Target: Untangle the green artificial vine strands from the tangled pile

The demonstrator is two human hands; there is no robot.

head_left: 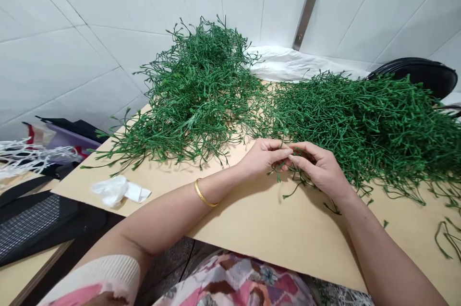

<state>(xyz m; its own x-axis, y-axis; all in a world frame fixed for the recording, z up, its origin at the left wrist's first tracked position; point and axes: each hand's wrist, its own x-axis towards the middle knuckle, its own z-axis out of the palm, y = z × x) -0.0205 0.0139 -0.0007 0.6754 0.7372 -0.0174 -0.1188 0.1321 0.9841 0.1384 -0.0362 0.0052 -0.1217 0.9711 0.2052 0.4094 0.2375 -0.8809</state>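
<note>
Near the middle of the table, my left hand [266,156] and my right hand [319,167] meet fingertip to fingertip. Both pinch a thin green artificial stem [278,175], whose ends hang below the fingers. The exact grip point is hidden between the thumbs and forefingers. Just beyond my right hand spreads a large heap of green stems [345,118], long and tangled with small forked tips. Farther back on the left rises a second heap of green stems [201,80], taller than the first. A gold bangle circles my left wrist.
The tan tabletop [259,229] holds crumpled white tissue [117,190] at its left. White cloth or plastic [284,63] lies along the tiled wall, under a metal bracket [309,6]. Black rounded objects [414,73] stand at back right. White strands [32,154] and dark items lie beyond the left edge.
</note>
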